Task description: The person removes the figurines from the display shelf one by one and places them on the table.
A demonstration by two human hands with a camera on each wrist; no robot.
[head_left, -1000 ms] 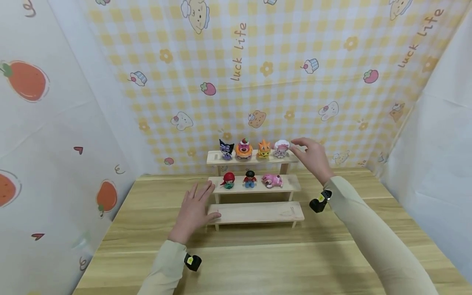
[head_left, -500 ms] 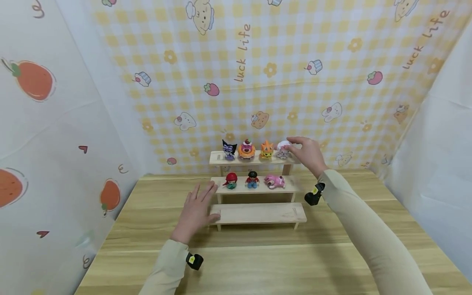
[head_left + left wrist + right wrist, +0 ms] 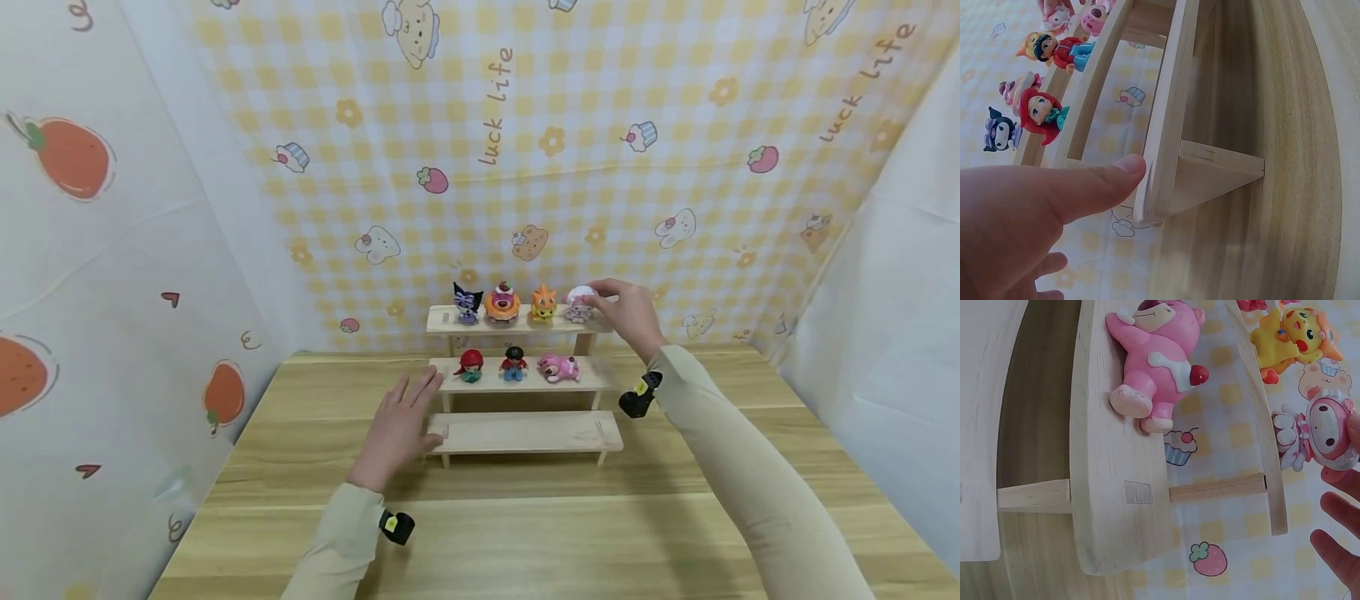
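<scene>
On the top tier of a three-tier wooden display stand (image 3: 525, 431), my right hand (image 3: 632, 317) pinches a small white-bonneted bunny figurine (image 3: 579, 307) by its head, with thumb and index finger. In the right wrist view the figurine (image 3: 1329, 428) has its feet at the shelf, while the other fingers (image 3: 1335, 553) spread apart. My left hand (image 3: 397, 429) lies at the stand's left end with straight fingers. Its thumb (image 3: 1125, 172) rests against the end of the lowest shelf (image 3: 1163, 131) in the left wrist view.
Beside the bunny stand an orange-hooded yellow figurine (image 3: 543, 304), a bear in an orange ring (image 3: 502, 305) and a black-hooded figurine (image 3: 467, 305). The middle tier holds a red-haired figurine (image 3: 470, 367), a black-capped figure (image 3: 513, 365) and a lying pink bear (image 3: 558, 368). A checked cloth (image 3: 547, 208) hangs behind.
My right hand's fingers have moved left from beside the bunny figurine onto its head. The left hand stays at the stand's left end. The head view has shifted slightly.
</scene>
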